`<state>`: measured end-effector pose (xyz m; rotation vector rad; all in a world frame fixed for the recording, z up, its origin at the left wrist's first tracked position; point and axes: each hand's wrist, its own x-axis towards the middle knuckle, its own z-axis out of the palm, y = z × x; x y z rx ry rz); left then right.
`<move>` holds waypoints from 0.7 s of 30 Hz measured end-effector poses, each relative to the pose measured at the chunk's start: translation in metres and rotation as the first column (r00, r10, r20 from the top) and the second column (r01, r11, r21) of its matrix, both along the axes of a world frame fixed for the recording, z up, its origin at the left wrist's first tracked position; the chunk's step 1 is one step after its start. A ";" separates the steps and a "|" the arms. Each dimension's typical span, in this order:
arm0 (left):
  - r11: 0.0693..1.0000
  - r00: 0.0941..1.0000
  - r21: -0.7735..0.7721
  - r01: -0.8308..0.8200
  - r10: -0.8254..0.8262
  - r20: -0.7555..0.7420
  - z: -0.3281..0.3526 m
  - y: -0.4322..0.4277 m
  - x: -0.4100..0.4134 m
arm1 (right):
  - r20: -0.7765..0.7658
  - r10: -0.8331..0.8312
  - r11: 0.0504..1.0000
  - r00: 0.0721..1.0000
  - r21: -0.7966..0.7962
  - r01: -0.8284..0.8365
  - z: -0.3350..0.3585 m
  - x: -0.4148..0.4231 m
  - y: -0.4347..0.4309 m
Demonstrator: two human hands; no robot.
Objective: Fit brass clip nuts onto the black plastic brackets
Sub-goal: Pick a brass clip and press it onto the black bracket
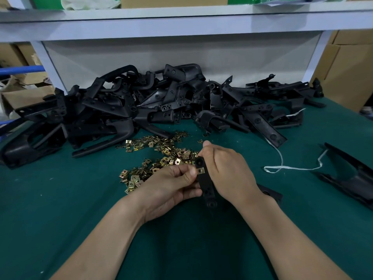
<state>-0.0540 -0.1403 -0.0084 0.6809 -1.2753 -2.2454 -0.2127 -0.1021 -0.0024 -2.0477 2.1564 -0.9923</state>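
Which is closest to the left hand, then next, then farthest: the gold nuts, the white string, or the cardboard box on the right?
1. Pile of gold nuts: just beyond the left hand.
2. White string: on the mat, past the right hand.
3. Cardboard box: far right, off the table.

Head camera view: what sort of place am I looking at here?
Most likely a small factory assembly bench. A heap of black plastic brackets and a scatter of brass clip nuts lie on a green-covered table, with cardboard boxes stacked alongside.
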 end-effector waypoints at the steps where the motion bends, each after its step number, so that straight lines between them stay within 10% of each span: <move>1: 1.000 1.000 -0.001 -0.003 0.003 0.005 0.000 0.000 0.000 | -0.003 -0.001 1.000 1.000 -0.002 0.001 0.000 0.000 0.000; 21: 0.999 0.999 -0.036 -0.001 -0.001 -0.045 -0.003 -0.001 0.000 | 0.026 0.009 1.000 1.000 -0.025 -0.008 0.000 -0.001 -0.001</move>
